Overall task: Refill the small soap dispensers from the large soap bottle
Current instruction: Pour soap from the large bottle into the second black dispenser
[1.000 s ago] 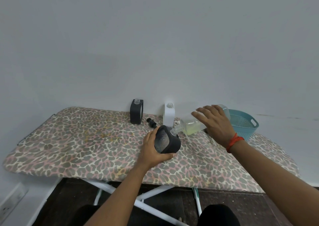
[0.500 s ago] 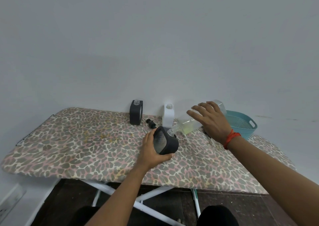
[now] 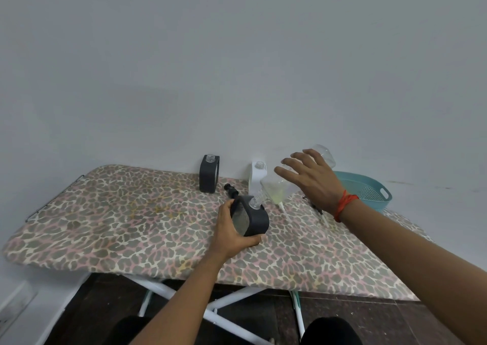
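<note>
My left hand (image 3: 232, 234) grips a small black soap dispenser (image 3: 253, 217), tilted on the leopard-print ironing board (image 3: 118, 221). My right hand (image 3: 313, 180) holds the large clear soap bottle (image 3: 276, 189) tipped steeply, base up, its threaded neck set into the dispenser's opening. A little pale yellow soap sits near the bottle's neck. Two more small dispensers stand uncapped by the wall: a black dispenser (image 3: 209, 173) and a white dispenser (image 3: 258, 176).
A black pump cap (image 3: 231, 189) lies between the two standing dispensers. More pump parts with tubes (image 3: 320, 213) lie under my right wrist. A teal plastic basket (image 3: 369, 190) sits at the board's far right. The wall is close behind.
The large bottle has been tipped from nearly level to steeply base-up, and the soap has run toward its neck. The black dispenser in my left hand has stood up a little.
</note>
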Demonstrator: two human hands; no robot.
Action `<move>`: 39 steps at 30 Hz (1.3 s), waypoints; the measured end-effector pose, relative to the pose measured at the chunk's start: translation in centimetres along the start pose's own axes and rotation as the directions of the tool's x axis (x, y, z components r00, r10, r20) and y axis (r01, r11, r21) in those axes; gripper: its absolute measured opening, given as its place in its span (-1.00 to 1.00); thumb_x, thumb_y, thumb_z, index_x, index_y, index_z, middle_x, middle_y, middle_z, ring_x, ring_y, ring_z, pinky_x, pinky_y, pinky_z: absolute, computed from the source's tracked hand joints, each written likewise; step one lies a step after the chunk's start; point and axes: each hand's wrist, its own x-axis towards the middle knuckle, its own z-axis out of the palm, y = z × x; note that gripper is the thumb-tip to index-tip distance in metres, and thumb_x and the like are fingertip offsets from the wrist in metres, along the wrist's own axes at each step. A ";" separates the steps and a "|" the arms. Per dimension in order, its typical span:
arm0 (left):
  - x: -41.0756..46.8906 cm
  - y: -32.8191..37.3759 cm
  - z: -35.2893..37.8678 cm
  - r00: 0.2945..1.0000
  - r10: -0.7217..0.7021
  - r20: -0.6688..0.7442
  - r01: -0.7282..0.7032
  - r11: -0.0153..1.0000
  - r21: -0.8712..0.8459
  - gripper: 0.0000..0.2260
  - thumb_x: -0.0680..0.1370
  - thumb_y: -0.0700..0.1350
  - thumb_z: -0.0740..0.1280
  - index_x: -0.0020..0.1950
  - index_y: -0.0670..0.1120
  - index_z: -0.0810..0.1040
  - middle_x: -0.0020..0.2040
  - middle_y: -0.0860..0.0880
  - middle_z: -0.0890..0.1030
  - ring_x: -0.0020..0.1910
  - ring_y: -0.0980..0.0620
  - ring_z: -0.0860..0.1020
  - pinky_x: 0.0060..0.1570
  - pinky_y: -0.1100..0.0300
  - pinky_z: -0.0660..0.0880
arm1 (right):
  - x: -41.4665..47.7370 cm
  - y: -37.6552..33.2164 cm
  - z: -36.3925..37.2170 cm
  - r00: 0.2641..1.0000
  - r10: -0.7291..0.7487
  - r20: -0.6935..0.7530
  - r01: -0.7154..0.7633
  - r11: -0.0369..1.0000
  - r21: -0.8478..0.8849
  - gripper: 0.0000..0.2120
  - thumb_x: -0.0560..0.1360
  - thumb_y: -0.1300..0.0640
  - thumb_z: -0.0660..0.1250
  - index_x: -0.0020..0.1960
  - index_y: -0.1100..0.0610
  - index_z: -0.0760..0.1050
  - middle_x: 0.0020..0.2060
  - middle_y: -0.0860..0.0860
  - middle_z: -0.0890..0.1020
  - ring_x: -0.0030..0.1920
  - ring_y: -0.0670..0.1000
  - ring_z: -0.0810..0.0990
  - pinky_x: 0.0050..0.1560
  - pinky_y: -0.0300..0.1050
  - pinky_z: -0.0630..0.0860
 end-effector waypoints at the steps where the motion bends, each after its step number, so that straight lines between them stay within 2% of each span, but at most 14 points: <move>1: 0.0 0.1 0.0 1.000 -0.002 -0.004 0.002 1.000 -0.001 0.11 0.16 0.20 0.68 0.55 -0.04 0.18 0.45 0.03 0.33 0.43 0.05 0.34 0.45 0.07 0.34 | 0.2 0.0 -0.1 1.000 -0.011 0.007 0.011 1.000 -0.008 -0.45 0.49 0.44 0.06 0.37 0.09 0.49 0.26 0.16 0.58 0.25 0.29 0.54 0.34 0.27 0.37; 4: 0.0 0.2 -0.1 1.000 -0.004 -0.012 0.004 1.000 -0.004 0.11 0.17 0.14 0.70 0.55 -0.05 0.17 0.46 0.02 0.32 0.44 0.04 0.33 0.46 0.05 0.35 | 0.8 0.1 -0.3 0.999 -0.043 0.002 0.043 0.998 -0.036 -0.43 0.49 0.45 0.07 0.40 0.07 0.44 0.26 0.16 0.58 0.25 0.28 0.54 0.35 0.27 0.35; 8: 0.0 0.3 -0.1 1.000 -0.017 -0.018 0.016 1.000 -0.014 0.13 0.15 0.19 0.69 0.56 -0.07 0.17 0.47 0.00 0.32 0.44 0.03 0.33 0.46 0.06 0.34 | 1.5 0.3 -0.5 0.994 -0.102 -0.038 0.099 0.992 -0.075 -0.44 0.51 0.46 0.15 0.42 0.05 0.38 0.25 0.16 0.58 0.24 0.26 0.53 0.35 0.26 0.36; 11: 0.0 0.4 -0.1 0.999 -0.025 -0.024 0.024 1.000 -0.014 0.17 0.09 0.30 0.62 0.56 -0.06 0.17 0.47 0.00 0.31 0.44 0.03 0.33 0.46 0.07 0.34 | 2.1 0.6 -1.2 0.989 -0.149 -0.021 0.145 0.983 -0.108 -0.47 0.58 0.39 -0.05 0.40 0.06 0.43 0.25 0.15 0.57 0.24 0.26 0.54 0.35 0.26 0.36; 13: 0.0 0.3 -0.1 0.999 -0.022 -0.024 0.022 1.000 -0.016 0.14 0.12 0.22 0.67 0.55 -0.07 0.17 0.47 0.00 0.31 0.44 0.03 0.33 0.43 0.12 0.33 | 2.5 0.6 -1.7 0.986 -0.169 -0.010 0.167 0.977 -0.129 -0.44 0.60 0.36 -0.13 0.38 0.06 0.46 0.24 0.15 0.57 0.25 0.26 0.54 0.36 0.25 0.36; 15: 0.0 0.2 0.0 0.999 -0.017 -0.027 0.016 1.000 -0.019 0.10 0.17 0.12 0.71 0.54 -0.07 0.17 0.46 0.00 0.31 0.43 0.03 0.33 0.38 0.18 0.31 | 2.9 0.5 -1.9 0.982 -0.190 -0.017 0.185 0.972 -0.145 -0.49 0.61 0.37 -0.06 0.37 0.05 0.48 0.24 0.14 0.57 0.25 0.26 0.54 0.37 0.24 0.34; 18: 0.1 0.2 -0.1 0.999 -0.020 -0.030 0.019 0.999 -0.033 0.09 0.19 0.09 0.72 0.54 -0.08 0.16 0.45 0.00 0.31 0.41 0.06 0.33 0.36 0.21 0.31 | 3.5 0.3 -2.2 0.976 -0.215 -0.037 0.207 0.966 -0.156 -0.52 0.58 0.39 0.12 0.38 0.03 0.48 0.23 0.12 0.57 0.25 0.24 0.54 0.40 0.21 0.32; 22: 0.2 0.2 -0.2 0.999 -0.032 -0.030 0.030 0.998 -0.052 0.09 0.19 0.07 0.72 0.53 -0.08 0.15 0.41 0.04 0.31 0.35 0.13 0.32 0.31 0.26 0.29 | 4.5 0.0 -2.7 0.971 -0.236 -0.045 0.227 0.962 -0.153 -0.55 0.61 0.37 0.09 0.36 0.01 0.47 0.21 0.10 0.57 0.24 0.23 0.53 0.42 0.20 0.32; 25: 0.2 0.2 -0.2 0.999 -0.038 -0.033 0.036 0.998 -0.056 0.08 0.18 0.06 0.73 0.52 -0.08 0.16 0.41 0.02 0.32 0.34 0.12 0.33 0.31 0.25 0.30 | 5.0 -0.2 -3.2 0.966 -0.253 -0.049 0.244 0.960 -0.139 -0.61 0.61 0.35 0.16 0.33 0.02 0.48 0.19 0.11 0.58 0.23 0.23 0.54 0.41 0.20 0.33; 33: 0.3 -0.1 -0.1 0.999 -0.038 -0.034 0.036 0.998 -0.056 0.11 0.13 0.13 0.72 0.50 -0.05 0.17 0.43 0.01 0.34 0.40 0.03 0.38 0.41 0.12 0.38 | 5.4 -0.1 -3.8 0.960 -0.272 -0.059 0.262 0.954 -0.145 -0.61 0.57 0.37 0.21 0.31 0.04 0.47 0.17 0.11 0.59 0.22 0.23 0.55 0.39 0.19 0.35; 36: 0.3 -0.1 0.0 0.999 -0.029 -0.029 0.027 0.998 -0.059 0.09 0.15 0.10 0.73 0.50 -0.06 0.17 0.42 0.01 0.34 0.38 0.05 0.38 0.35 0.19 0.35 | 5.2 0.1 -3.9 0.964 -0.257 -0.066 0.246 0.959 -0.141 -0.61 0.58 0.36 0.24 0.31 0.03 0.48 0.18 0.11 0.59 0.22 0.22 0.55 0.40 0.18 0.35; 39: 0.4 -0.3 0.0 1.000 -0.022 -0.021 0.020 0.998 -0.066 0.09 0.16 0.09 0.73 0.50 -0.06 0.16 0.42 0.01 0.34 0.38 0.05 0.38 0.33 0.20 0.35 | 5.1 0.2 -4.2 0.969 -0.236 -0.079 0.224 0.965 -0.137 -0.61 0.61 0.37 0.15 0.30 0.02 0.49 0.18 0.11 0.59 0.22 0.23 0.55 0.40 0.18 0.35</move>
